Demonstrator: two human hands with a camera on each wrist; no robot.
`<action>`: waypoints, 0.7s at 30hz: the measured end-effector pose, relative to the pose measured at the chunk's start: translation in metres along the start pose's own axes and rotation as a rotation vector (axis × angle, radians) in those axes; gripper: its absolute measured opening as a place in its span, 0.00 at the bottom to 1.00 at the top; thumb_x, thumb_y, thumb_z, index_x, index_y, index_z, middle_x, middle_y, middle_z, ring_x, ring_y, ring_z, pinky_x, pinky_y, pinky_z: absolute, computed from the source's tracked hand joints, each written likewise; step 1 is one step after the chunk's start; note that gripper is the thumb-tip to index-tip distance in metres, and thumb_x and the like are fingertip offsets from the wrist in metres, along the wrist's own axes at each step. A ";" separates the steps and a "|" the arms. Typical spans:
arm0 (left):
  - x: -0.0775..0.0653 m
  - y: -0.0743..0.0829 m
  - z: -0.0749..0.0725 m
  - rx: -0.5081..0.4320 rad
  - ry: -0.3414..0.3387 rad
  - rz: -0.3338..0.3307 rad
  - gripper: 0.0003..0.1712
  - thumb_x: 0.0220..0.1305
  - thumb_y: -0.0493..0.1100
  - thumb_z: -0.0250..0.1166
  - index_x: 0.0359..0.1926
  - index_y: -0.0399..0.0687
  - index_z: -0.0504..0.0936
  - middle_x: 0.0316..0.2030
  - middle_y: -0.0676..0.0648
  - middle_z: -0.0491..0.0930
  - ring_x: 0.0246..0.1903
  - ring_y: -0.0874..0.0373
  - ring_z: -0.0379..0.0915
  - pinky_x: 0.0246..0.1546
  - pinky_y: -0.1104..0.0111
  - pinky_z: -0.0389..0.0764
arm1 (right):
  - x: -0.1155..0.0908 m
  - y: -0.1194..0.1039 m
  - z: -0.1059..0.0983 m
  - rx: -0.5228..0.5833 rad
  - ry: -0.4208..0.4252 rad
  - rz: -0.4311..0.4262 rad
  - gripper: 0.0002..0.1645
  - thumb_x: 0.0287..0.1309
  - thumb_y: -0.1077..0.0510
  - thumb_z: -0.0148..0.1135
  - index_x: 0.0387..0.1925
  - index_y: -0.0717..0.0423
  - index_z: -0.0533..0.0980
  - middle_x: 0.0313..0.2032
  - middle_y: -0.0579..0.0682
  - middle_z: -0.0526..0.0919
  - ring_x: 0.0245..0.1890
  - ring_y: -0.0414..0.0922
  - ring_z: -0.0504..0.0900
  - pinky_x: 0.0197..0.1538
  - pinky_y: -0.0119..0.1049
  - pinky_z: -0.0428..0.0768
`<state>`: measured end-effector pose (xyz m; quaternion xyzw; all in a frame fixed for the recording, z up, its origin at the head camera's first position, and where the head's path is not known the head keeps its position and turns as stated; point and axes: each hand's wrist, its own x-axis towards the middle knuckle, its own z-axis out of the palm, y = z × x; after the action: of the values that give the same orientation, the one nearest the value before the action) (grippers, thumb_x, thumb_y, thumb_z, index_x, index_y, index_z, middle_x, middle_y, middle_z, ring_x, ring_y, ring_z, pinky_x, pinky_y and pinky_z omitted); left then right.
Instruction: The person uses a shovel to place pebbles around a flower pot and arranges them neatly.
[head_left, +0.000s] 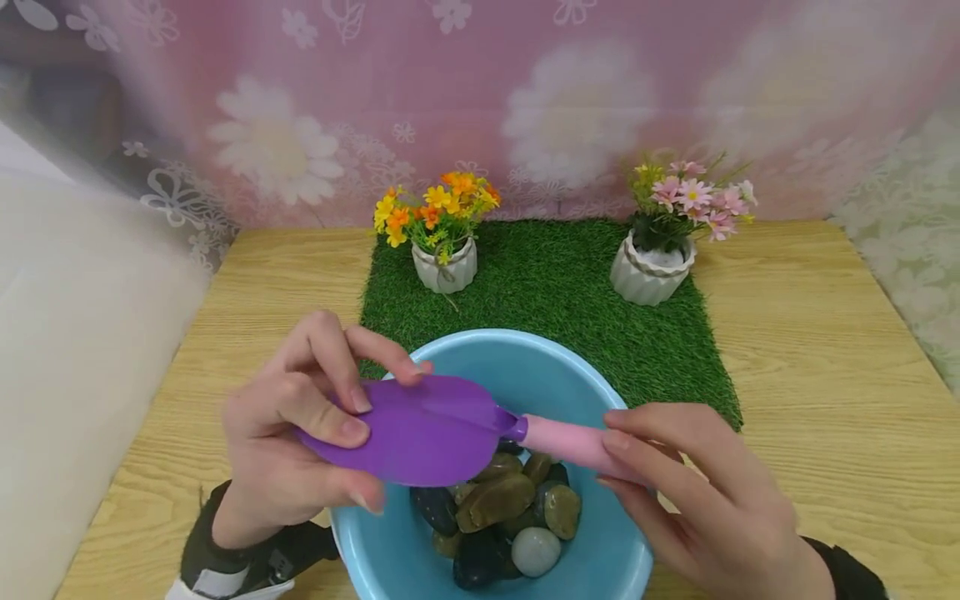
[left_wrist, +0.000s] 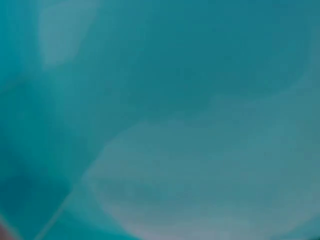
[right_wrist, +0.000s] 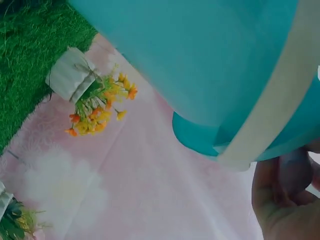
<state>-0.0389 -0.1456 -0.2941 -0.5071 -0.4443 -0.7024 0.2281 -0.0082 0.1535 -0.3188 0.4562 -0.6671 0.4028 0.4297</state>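
Observation:
A hand trowel with a purple blade [head_left: 435, 437] and a pink handle [head_left: 566, 443] lies nearly level over a light blue basin [head_left: 611, 521] in the head view. My left hand [head_left: 273, 442] pinches the blade's left end, thumb below and fingers along the top. At the other end, my right hand [head_left: 720, 492] holds the handle between fingertips and thumb. Several smooth stones [head_left: 497, 502], dark, brown and one pale grey, lie in the basin, partly hidden by the blade. Blurred blue basin wall [left_wrist: 200, 75] fills the left wrist view.
Behind the basin lies a green grass mat [head_left: 547, 308] on a wooden table [head_left: 810, 333]. Two white pots with artificial flowers stand on it: a yellow-orange one [head_left: 444, 265] and a pink one [head_left: 651, 271]. A pink floral curtain [head_left: 420, 100] hangs at the back.

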 end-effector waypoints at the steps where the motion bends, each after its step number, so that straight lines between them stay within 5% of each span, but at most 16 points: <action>1: 0.001 0.001 0.003 0.033 -0.023 -0.016 0.22 0.48 0.41 0.81 0.28 0.32 0.75 0.32 0.38 0.67 0.46 0.34 0.78 0.32 0.57 0.83 | 0.000 0.000 -0.001 0.010 -0.012 0.008 0.15 0.65 0.58 0.65 0.42 0.69 0.81 0.40 0.66 0.81 0.33 0.55 0.80 0.42 0.36 0.77; 10: 0.008 0.009 0.015 0.098 -0.096 -0.211 0.11 0.56 0.34 0.75 0.30 0.35 0.78 0.34 0.38 0.74 0.45 0.39 0.82 0.30 0.62 0.82 | 0.011 -0.002 -0.004 -0.293 -0.042 0.021 0.19 0.72 0.55 0.57 0.43 0.70 0.81 0.37 0.62 0.84 0.28 0.56 0.78 0.39 0.40 0.74; 16: 0.012 0.012 0.015 0.310 -0.149 -0.263 0.08 0.58 0.36 0.74 0.30 0.40 0.81 0.33 0.42 0.79 0.43 0.46 0.83 0.42 0.59 0.81 | 0.026 -0.008 -0.013 -0.372 -0.202 0.096 0.23 0.76 0.52 0.49 0.45 0.69 0.80 0.33 0.62 0.79 0.25 0.55 0.70 0.35 0.42 0.64; 19: 0.007 0.013 0.013 0.414 -0.226 -0.261 0.08 0.63 0.42 0.71 0.34 0.42 0.83 0.36 0.43 0.81 0.44 0.48 0.82 0.52 0.57 0.77 | 0.011 0.000 -0.025 -0.395 -0.290 0.127 0.21 0.74 0.50 0.52 0.47 0.63 0.82 0.35 0.58 0.80 0.27 0.54 0.71 0.33 0.42 0.67; 21: 0.001 0.012 0.010 0.434 -0.264 -0.256 0.10 0.68 0.46 0.67 0.36 0.43 0.83 0.37 0.43 0.82 0.44 0.49 0.82 0.57 0.57 0.73 | -0.026 0.019 -0.038 -0.421 -0.337 0.114 0.20 0.69 0.46 0.59 0.50 0.55 0.84 0.38 0.53 0.82 0.29 0.53 0.74 0.34 0.45 0.70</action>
<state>-0.0250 -0.1434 -0.2871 -0.4733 -0.6706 -0.5418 0.1809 -0.0130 0.2004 -0.3347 0.3791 -0.8229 0.1970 0.3747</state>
